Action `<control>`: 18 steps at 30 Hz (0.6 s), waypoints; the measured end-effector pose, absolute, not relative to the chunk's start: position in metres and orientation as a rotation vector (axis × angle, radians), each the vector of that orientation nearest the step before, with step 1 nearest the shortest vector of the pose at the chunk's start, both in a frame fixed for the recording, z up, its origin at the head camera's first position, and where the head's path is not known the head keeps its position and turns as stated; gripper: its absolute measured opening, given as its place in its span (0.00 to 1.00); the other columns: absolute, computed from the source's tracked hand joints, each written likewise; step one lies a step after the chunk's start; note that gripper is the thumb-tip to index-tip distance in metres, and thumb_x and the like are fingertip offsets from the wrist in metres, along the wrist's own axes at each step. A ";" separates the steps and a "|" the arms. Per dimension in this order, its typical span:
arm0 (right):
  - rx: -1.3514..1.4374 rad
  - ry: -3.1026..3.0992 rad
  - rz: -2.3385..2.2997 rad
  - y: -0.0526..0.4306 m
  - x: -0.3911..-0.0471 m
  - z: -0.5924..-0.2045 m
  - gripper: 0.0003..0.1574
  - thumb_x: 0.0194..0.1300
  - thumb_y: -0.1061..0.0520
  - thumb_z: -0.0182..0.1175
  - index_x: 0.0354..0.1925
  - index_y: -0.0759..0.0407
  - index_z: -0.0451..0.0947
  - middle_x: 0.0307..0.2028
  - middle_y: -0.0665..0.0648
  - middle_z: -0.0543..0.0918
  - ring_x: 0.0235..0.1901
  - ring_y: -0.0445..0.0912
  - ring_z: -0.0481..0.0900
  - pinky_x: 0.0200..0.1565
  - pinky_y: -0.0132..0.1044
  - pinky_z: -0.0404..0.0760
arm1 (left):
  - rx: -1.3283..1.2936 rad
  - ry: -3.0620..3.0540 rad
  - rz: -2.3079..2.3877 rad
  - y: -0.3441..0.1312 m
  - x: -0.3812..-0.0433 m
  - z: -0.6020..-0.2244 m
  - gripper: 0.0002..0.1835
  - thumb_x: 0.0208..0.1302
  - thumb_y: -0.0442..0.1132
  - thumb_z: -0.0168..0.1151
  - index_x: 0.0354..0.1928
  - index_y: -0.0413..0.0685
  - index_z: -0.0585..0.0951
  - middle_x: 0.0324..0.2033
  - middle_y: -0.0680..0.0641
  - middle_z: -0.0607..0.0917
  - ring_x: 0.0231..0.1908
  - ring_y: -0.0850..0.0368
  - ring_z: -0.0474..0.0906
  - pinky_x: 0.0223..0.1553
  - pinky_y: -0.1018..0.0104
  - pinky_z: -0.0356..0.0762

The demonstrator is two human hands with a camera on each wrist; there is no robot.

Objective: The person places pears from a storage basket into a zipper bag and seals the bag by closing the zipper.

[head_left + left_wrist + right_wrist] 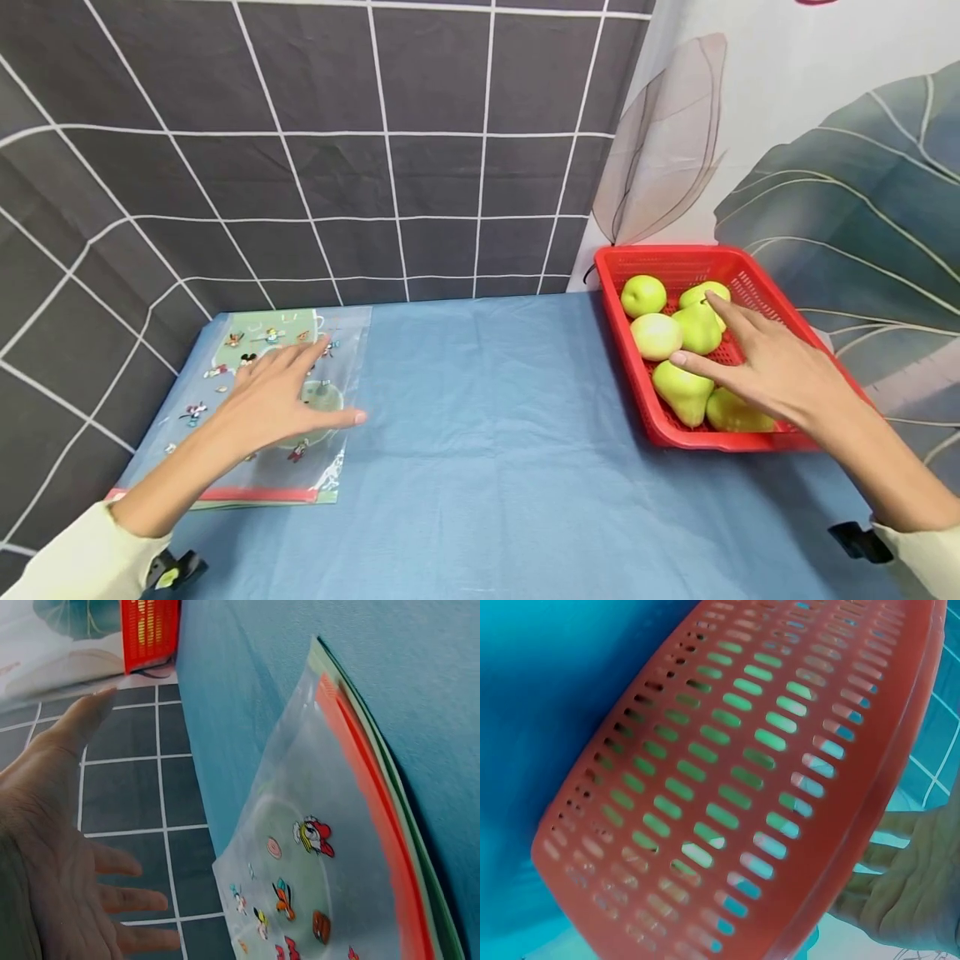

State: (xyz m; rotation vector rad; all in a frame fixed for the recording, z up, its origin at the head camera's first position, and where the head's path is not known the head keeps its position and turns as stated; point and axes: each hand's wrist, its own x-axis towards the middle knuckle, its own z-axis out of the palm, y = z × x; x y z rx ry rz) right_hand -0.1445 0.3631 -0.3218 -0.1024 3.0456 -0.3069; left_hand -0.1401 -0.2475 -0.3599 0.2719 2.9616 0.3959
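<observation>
My left hand hovers over a stack of clear plastic zip bags with cartoon prints and a red zip strip, its thumb spread to the right and nothing held. In the left wrist view the bag's red strip shows beside that hand. On the right, a red plastic basket holds several green fruits, among them a green apple and a pear. Above these fruits my right hand reaches over the basket, thumb and fingers apart. From the right wrist, the basket's slotted side hides part of the hand.
A blue cloth covers the table between the bags and the basket. Dark grid-patterned fabric rises behind and at the left. A white curtain with leaf prints hangs behind the basket.
</observation>
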 end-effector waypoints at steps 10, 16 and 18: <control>-0.091 2.995 -0.273 0.382 -0.144 -0.322 0.81 0.70 0.13 0.60 0.92 0.65 0.43 0.83 0.84 0.59 0.78 0.84 0.60 0.68 0.91 0.63 | 0.334 2.940 0.287 -0.266 -0.129 -0.367 0.71 0.45 0.83 0.81 0.82 0.42 0.74 0.76 0.22 0.75 0.74 0.13 0.71 0.63 0.11 0.72; -0.149 3.020 -0.228 0.391 -0.139 -0.321 0.74 0.67 0.23 0.72 0.81 0.78 0.61 0.72 0.85 0.72 0.69 0.81 0.72 0.60 0.83 0.80 | 0.430 2.898 0.260 -0.278 -0.128 -0.371 0.57 0.36 0.67 0.93 0.66 0.38 0.86 0.61 0.29 0.87 0.58 0.27 0.85 0.58 0.25 0.83; -0.163 3.019 -0.228 0.395 -0.139 -0.321 0.70 0.65 0.28 0.76 0.77 0.81 0.66 0.67 0.85 0.77 0.63 0.79 0.77 0.54 0.77 0.87 | 0.433 2.855 0.270 -0.282 -0.128 -0.371 0.52 0.35 0.60 0.96 0.62 0.40 0.87 0.54 0.35 0.90 0.50 0.38 0.87 0.51 0.35 0.87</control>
